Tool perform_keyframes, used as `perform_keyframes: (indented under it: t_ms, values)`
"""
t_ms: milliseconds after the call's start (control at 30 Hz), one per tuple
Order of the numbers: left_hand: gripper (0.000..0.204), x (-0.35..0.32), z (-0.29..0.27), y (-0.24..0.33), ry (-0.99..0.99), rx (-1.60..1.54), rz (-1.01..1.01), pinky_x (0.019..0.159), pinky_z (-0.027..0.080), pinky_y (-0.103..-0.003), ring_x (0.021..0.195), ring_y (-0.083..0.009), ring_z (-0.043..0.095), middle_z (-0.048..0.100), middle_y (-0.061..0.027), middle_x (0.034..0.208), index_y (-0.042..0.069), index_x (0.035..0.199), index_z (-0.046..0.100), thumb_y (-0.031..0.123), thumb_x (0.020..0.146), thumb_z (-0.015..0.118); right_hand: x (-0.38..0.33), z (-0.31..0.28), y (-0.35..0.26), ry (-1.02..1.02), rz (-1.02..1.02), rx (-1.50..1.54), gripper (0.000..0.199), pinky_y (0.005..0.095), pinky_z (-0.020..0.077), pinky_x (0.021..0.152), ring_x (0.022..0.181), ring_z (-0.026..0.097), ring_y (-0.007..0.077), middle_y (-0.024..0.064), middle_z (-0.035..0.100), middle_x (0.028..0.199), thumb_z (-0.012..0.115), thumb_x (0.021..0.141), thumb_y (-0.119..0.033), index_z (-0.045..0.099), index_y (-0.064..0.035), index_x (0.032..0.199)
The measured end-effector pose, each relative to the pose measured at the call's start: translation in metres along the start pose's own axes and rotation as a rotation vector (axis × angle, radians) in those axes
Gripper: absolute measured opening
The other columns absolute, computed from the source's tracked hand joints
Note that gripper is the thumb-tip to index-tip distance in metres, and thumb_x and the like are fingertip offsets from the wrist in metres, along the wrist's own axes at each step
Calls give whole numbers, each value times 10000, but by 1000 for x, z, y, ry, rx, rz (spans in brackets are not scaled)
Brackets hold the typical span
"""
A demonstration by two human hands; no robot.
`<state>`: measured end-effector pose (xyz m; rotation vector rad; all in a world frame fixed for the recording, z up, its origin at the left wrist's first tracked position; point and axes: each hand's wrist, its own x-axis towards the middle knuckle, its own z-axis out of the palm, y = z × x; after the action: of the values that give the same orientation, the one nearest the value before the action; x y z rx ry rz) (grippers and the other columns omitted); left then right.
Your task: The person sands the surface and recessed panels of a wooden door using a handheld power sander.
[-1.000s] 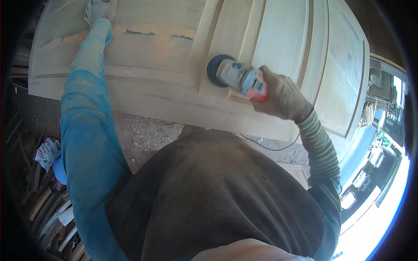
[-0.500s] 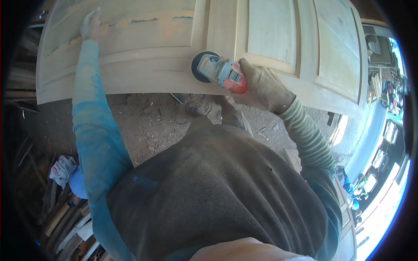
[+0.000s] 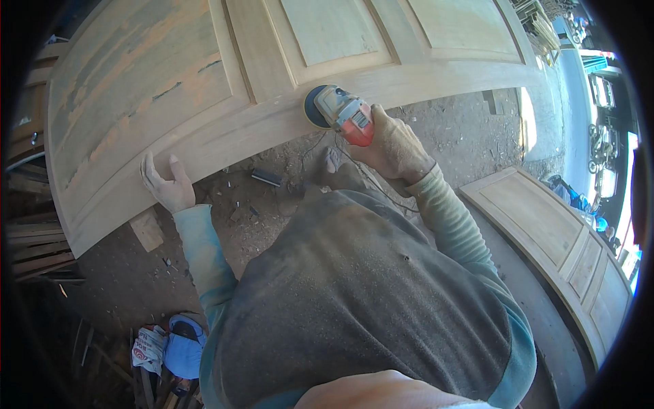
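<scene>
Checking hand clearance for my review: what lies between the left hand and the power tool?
In the head view, only the panelled door's flat border lies between the left hand and the power tool; no loose object shows there.

Sander (image 3: pixel 350 113): grey-and-red body, round dark disc at near edge of door (image 3: pixel 409 82). Door pale panelled wood, lies flat, orange-streaked at left.

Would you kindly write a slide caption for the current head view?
Right hand holds a disc sander at a panelled wooden door, left hand near its edge.
</scene>
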<state>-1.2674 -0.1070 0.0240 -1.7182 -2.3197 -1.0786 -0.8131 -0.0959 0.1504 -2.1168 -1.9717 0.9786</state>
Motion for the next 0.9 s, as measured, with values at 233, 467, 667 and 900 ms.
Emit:
perform_keyframes:
  t_ms: [233,467,667,900]
  values:
    - [573,-13,6,-10,-27,127,104,1196,358,-529,1428,-417,444,524,-229,1493,-4,1457,522,294,985,653,-5,-81,166,333,348,165,592,427,552,923,1069,735,376,265,745,1070,784,784,-344,658,69,1189]
    - [547,-19,7,-23,-40,149,100,1186,361,-528,1417,-419,458,525,-216,1497,18,1428,542,266,961,677,-11,-127,263,390,321,401,454,324,502,766,880,627,132,36,697,991,760,868,-262,691,5,1229]
    - [511,-15,-8,25,-46,-95,-68,1159,407,-471,1368,-406,514,566,-225,1436,10,1377,581,227,935,719,-15,-42,111,241,126,230,610,445,550,859,997,732,349,276,728,1049,801,813,-300,601,93,1235]
    - [427,-60,-8,140,-1023,-1021,-221,1032,516,-365,1222,-245,647,688,-143,1260,8,1327,616,330,1047,641,17,39,-80,65,-225,326,655,488,543,815,974,718,472,328,697,995,814,816,-381,545,111,1154]
